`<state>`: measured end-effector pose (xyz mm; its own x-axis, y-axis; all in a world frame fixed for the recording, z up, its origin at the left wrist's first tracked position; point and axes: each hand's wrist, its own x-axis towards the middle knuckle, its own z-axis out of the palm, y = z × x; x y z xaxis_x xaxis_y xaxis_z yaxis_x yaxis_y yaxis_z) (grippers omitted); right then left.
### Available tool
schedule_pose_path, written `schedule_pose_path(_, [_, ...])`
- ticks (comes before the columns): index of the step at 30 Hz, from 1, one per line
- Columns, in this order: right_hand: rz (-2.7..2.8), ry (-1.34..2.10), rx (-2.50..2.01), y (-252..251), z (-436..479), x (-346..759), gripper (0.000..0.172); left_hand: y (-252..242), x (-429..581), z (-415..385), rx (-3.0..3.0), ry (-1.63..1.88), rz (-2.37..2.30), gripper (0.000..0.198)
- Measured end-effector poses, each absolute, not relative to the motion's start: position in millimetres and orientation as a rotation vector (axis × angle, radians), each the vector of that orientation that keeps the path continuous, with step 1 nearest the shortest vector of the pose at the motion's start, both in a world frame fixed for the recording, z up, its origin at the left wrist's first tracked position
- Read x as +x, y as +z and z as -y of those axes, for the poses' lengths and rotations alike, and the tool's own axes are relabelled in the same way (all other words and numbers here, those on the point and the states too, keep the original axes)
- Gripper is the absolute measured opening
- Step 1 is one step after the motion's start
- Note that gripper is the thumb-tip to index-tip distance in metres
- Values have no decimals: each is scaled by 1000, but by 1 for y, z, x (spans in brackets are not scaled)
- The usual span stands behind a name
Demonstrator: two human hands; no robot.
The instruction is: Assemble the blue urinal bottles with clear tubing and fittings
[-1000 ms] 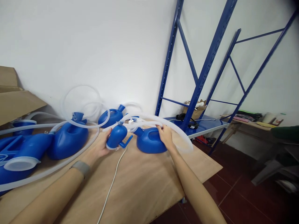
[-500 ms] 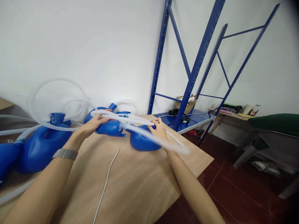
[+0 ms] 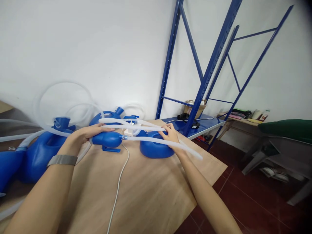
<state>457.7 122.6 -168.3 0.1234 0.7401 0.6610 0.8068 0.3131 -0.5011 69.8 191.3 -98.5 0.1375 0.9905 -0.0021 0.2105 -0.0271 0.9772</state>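
Blue plastic fills my left hand (image 3: 91, 132): a rounded blue funnel piece (image 3: 107, 139) with a bar-like handle along its near side, lying sideways over the table. My fingers curl round its wide end; the thumb is hidden, so how hard it presses I cannot tell. From its narrow end, at a small metal clamp (image 3: 124, 137), a translucent white plastic hose (image 3: 151, 139) runs right, passing in front of a squat blue plastic jug (image 3: 156, 150) that stands on the light brown wooden table (image 3: 146, 195). It reaches out past my right wrist, where I cannot make out whether it doubles back.

My right hand (image 3: 169, 131) has thumb and fingertips pinching another length of that hose, just above the jug. That length stretches left to a bend beside my left fingers.

I take the step in hand to be gathering the hose into long loops between my two hands. As I judge it, the next move calls for a firm right pinch while my left fingers trap the bend against the funnel piece, since springy turns could slip loose
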Motion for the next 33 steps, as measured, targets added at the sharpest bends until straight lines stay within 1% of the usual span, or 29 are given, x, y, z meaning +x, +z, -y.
schedule_pose_path(4, [1643,-69,-1407,-166,-118,457,34,-85,75,-186,1634,850,-1415,78])
schedule_pose_path(11, [1614,-74,-1390,-165,-117,461,35,-65,86,-176,1998,814,-1624,91])
schedule_pose_path(17, [1525,-79,-1378,-165,-120,474,38,-59,86,-173,2234,871,-1642,78])
schedule_pose_path(21, [1527,-111,-1390,-166,-121,480,39,-57,83,-171,2408,893,-1542,76])
schedule_pose_path(26, [1513,-111,-1423,-166,-120,485,43,-51,78,-168,2472,871,-1531,72])
schedule_pose_path(30, [1510,-113,-1431,-165,-120,486,42,-41,76,-156,2495,821,-1531,68])
schedule_pose_path(33, [1534,-93,-1449,-164,-119,486,43,-30,79,-139,2497,892,-1577,63])
